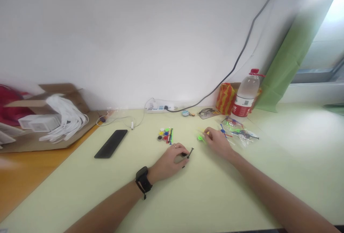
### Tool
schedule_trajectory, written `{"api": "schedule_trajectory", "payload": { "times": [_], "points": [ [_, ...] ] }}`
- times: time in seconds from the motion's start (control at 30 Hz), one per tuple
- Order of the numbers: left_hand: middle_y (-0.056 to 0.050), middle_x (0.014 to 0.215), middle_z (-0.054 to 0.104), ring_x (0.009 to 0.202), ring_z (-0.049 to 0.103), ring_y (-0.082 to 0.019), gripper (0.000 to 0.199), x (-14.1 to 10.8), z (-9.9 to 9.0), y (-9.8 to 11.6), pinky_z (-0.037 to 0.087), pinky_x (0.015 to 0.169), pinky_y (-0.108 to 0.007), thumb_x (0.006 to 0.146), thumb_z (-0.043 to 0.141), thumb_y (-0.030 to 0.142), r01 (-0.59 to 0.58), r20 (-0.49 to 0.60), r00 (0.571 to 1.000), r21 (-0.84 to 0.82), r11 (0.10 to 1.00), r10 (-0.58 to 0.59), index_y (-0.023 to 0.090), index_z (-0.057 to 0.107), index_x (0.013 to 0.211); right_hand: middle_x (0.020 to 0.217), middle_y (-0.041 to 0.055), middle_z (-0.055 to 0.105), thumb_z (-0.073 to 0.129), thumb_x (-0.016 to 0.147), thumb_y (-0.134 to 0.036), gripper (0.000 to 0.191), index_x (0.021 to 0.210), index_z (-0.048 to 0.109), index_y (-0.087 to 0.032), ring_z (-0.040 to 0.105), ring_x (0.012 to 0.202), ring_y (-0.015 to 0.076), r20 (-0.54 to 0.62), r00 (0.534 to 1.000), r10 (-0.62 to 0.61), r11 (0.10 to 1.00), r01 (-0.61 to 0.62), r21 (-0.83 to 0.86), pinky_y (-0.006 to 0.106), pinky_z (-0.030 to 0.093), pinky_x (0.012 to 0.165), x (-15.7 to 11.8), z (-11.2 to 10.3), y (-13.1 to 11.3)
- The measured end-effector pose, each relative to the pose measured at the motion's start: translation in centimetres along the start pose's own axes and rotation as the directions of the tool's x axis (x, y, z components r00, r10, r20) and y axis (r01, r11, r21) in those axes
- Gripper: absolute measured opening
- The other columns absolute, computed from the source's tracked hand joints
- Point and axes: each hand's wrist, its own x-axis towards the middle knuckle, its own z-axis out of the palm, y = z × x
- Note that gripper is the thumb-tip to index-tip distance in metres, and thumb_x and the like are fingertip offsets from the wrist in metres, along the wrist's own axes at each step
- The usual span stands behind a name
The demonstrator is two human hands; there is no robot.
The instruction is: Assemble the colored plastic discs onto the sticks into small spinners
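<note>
My left hand (174, 159), with a ring and a black wristwatch, is closed near the middle of the table. Its fingers pinch a thin black plastic stick (190, 152) with wider ends, and a black round piece shows between them. To the right, my right hand (218, 141) is closed at the fingertips on a small yellow plastic piece (208, 133), partly hidden and blurred. A bright green round piece (200, 138) lies just left of those fingers. Beyond my left hand, several coloured discs (160, 138) sit beside a row of coloured sticks (170, 136).
Clear plastic bags of coloured pieces (239, 131) lie right of my right hand, before a red-capped bottle (245, 96). A black phone (111, 144) lies at left. A power strip (159, 108) with cables stands by the wall. An open cardboard box (77, 100) is far left.
</note>
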Motion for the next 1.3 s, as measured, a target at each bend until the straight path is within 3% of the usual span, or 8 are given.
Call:
{"api": "schedule_trajectory", "payload": {
  "times": [0.13,0.23,0.33,0.43,0.57,0.73,1.1,1.3],
  "points": [
    [-0.01,0.111,0.069,0.104,0.061,-0.026,0.023,0.1,-0.3,0.4,0.044,0.095,-0.036,0.099,0.057,0.04,0.006,0.056,0.998,-0.006,1.0,-0.005,0.025,0.073,0.107,0.066,-0.0003,0.063,0.052,0.094,-0.028,0.015,0.094,0.065,-0.021,0.055,0.06,0.0169,0.055,0.963,-0.265,0.952,0.271,-0.141,0.028,0.034,0.061,-1.0,0.3,-1.0],
    [-0.01,0.119,0.067,0.11,0.057,-0.028,0.034,0.0,-0.7,0.6,0.042,0.099,-0.037,0.098,0.057,0.05,-0.03,0.109,0.994,-0.01,1.0,0.031,0.025,0.068,0.119,0.083,0.0037,0.07,0.052,0.094,-0.024,0.018,0.099,0.069,-0.021,0.061,0.073,0.0179,0.228,0.862,-0.452,0.865,0.486,-0.121,0.028,0.038,0.068,-2.2,0.7,-2.1],
    [-0.011,0.117,0.065,0.108,0.056,-0.028,0.039,-0.3,-1.0,0.8,0.04,0.099,-0.038,0.103,0.043,0.051,-0.072,0.114,0.991,-0.008,0.997,0.073,0.024,0.065,0.12,0.084,0.0041,0.07,0.051,0.093,-0.017,0.02,0.094,0.07,-0.021,0.059,0.074,0.0175,0.356,0.772,-0.526,0.805,0.587,-0.083,0.028,0.037,0.069,-3.3,1.1,-3.3],
    [-0.009,0.109,0.065,0.102,0.057,-0.027,0.038,-0.6,-1.1,0.9,0.042,0.094,-0.038,0.105,0.037,0.047,-0.033,0.069,0.997,-0.015,0.999,0.033,0.023,0.062,0.12,0.08,0.003,0.069,0.054,0.091,-0.016,0.018,0.092,0.071,-0.021,0.057,0.07,0.0163,0.396,0.764,-0.51,0.822,0.568,-0.036,0.028,0.037,0.067,-3.9,1.1,-3.9],
    [-0.008,0.115,0.065,0.108,0.058,-0.027,0.025,-0.4,-0.6,0.5,0.044,0.094,-0.037,0.099,0.053,0.036,0.091,-0.04,0.995,0.014,0.996,-0.091,0.024,0.064,0.118,0.084,0.0025,0.072,0.057,0.091,-0.016,0.02,0.098,0.074,-0.023,0.061,0.075,0.0174,0.419,0.76,-0.497,0.845,0.534,0.034,0.029,0.041,0.072,-3.9,0.9,-4.0],
    [-0.007,0.109,0.069,0.105,0.06,-0.026,0.013,0.1,0.0,-0.1,0.044,0.095,-0.038,0.091,0.064,0.025,0.033,-0.065,0.997,0.061,0.998,-0.029,0.024,0.071,0.102,0.091,0.0037,0.075,0.061,0.092,-0.023,0.017,0.098,0.076,-0.025,0.065,0.081,0.0191,0.46,0.738,-0.493,0.856,0.507,0.105,0.029,0.044,0.072,-3.9,1.1,-4.0],
    [-0.004,0.086,0.071,0.08,0.063,-0.02,0.012,0.3,0.0,-0.2,0.049,0.072,-0.03,0.087,0.069,0.029,0.12,-0.087,0.987,-0.13,0.984,-0.132,0.021,0.07,0.097,0.093,0.0019,0.077,0.061,0.09,-0.017,0.018,0.096,0.076,-0.025,0.068,0.083,0.019,0.478,0.726,-0.495,0.861,0.485,0.156,0.028,0.046,0.077,-4.9,1.7,-4.7],
    [-0.006,0.088,0.074,0.081,0.067,-0.021,0.02,0.4,0.1,-1.1,0.053,0.074,-0.031,0.085,0.073,0.032,0.143,-0.13,0.975,-0.244,0.959,-0.179,0.02,0.074,0.101,0.093,0.0032,0.072,0.06,0.093,-0.019,0.013,0.09,0.071,-0.023,0.065,0.085,0.0186,0.451,0.719,-0.529,0.843,0.505,0.186,0.029,0.046,0.078,-5.2,2.0,-5.2]
  ]
}}
